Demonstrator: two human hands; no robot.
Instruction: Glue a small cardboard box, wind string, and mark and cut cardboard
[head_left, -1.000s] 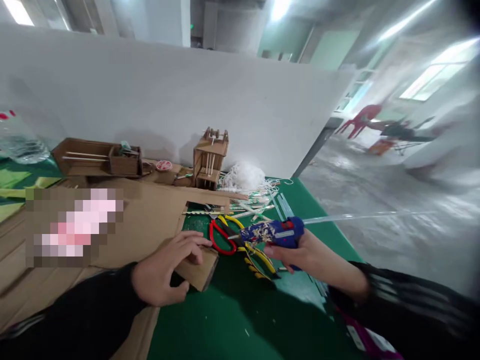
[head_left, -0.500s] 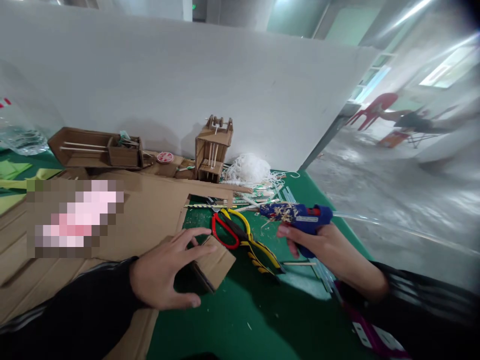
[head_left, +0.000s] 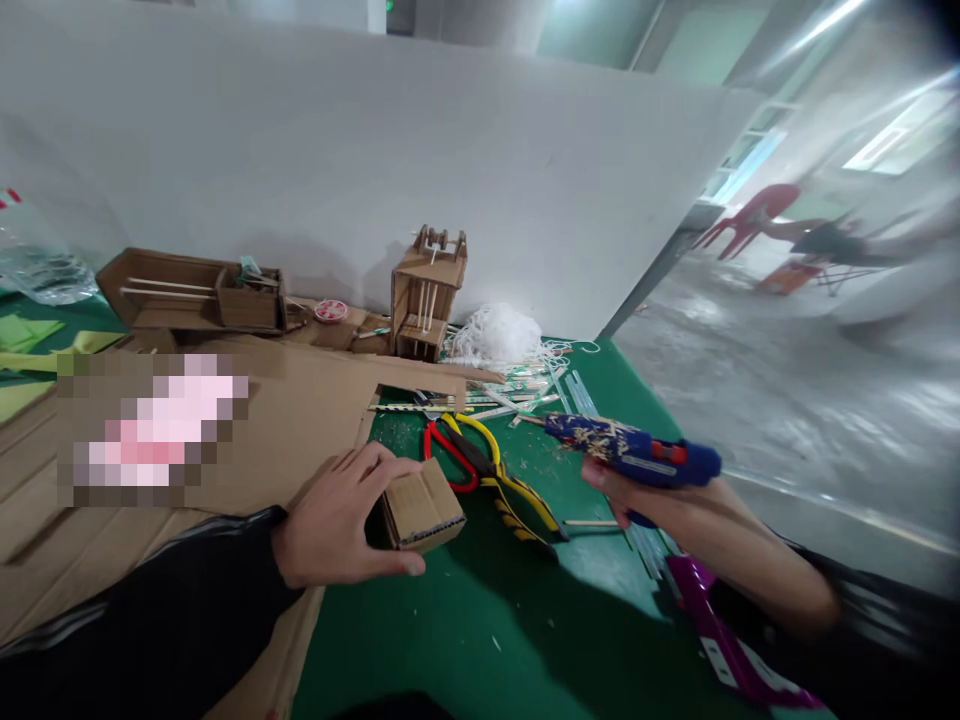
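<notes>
My left hand (head_left: 341, 520) is around the left side of a small cardboard box (head_left: 424, 508), its fingers along the far edge and the thumb by the near edge. The box sits on the green tabletop, and its near side shows a corrugated edge. In my right hand (head_left: 630, 495) is a blue hot glue gun (head_left: 637, 452), its barrel crusted with bits and its nozzle pointing left. Between the hands lie red-handled scissors (head_left: 448, 458), partly covered, and yellow-and-black pliers (head_left: 517, 500).
Cardboard sheets (head_left: 300, 400) cover the left side. Along the white partition (head_left: 337, 150) stand a long cardboard tray (head_left: 172, 290), a cardboard frame (head_left: 427, 300) and tangled white string (head_left: 499, 335). Clear glue sticks (head_left: 581, 395) and a purple object (head_left: 720, 630) lie to the right.
My left hand has closed in around the box, which has turned so its corrugated edge faces me. My right hand has carried the glue gun to the right and slightly down.
</notes>
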